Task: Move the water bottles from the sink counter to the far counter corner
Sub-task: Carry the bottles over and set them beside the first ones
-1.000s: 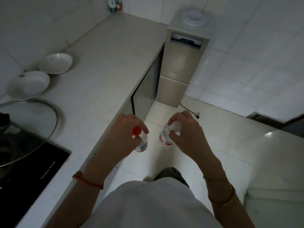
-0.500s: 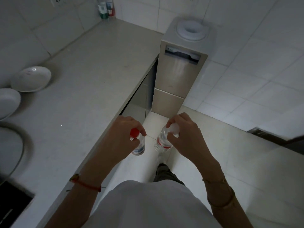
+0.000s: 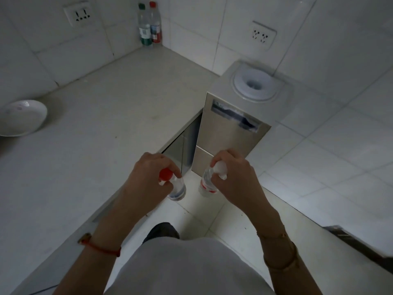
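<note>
Water bottles, two of them, are being carried in the air over the floor, just off the near edge of the counter (image 3: pixel 102 150). Left hand (image 3: pixel 146 177) is pinching the red-capped bottle (image 3: pixel 175 187) by its neck, fingers closed under the cap; right hand (image 3: pixel 236 177) is clamping the white-capped bottle (image 3: pixel 207 184) the same way. Both bottles are hanging nearly upright below the hands, close together but apart. Judgement: the neck grip is letting each bottle dangle by its own weight, so one hand per bottle is enough and neither is needing support from below.

Far corner (image 3: pixel 155 54) of the counter, where the two tiled walls meet, is already holding two upright bottles (image 3: pixel 150 24), one green-capped and one red-capped, standing touching or nearly so. Judgement: these are marking the drop-off spot; free surface is showing just in front of them.

White bowl (image 3: pixel 20 117) is sitting at the left, well apart from the path. Water dispenser (image 3: pixel 238 122) is standing against the counter's right end.

Judgement: transport step is underway; placement is not yet done. Risk: the carried bottles knocking over the standing pair on set-down.
</note>
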`<state>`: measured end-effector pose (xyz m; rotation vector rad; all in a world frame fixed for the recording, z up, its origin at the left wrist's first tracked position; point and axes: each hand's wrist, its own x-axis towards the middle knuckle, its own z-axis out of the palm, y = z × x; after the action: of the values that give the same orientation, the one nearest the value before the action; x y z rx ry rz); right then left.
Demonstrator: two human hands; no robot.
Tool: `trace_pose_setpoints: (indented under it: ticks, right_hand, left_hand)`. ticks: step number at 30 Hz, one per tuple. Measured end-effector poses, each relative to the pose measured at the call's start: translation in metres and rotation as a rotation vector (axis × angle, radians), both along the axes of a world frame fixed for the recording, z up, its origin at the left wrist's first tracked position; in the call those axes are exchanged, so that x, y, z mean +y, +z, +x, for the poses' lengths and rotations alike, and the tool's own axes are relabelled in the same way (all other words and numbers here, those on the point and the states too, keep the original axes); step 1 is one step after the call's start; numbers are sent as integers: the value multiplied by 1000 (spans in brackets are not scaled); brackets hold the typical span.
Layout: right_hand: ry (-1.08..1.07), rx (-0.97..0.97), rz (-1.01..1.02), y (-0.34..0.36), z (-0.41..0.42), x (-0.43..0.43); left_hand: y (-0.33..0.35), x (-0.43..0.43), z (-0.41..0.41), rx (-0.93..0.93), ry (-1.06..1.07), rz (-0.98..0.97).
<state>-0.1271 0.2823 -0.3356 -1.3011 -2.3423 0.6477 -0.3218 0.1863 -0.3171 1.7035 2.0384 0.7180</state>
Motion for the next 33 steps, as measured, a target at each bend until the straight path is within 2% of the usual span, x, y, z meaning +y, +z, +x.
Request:
trace_pose_setpoints:
  ticks: [11, 23, 33]
  right_hand:
    - [122, 5, -1, -4, -33, 122]
    - [209, 33, -69, 1, -115, 241]
    - [310, 32, -52, 14, -180, 309]
  left_hand:
    - [-3, 107, -25, 3, 92, 16]
    - [-2, 218, -89, 19, 134, 41]
    - [8, 270, -140, 23, 220, 34]
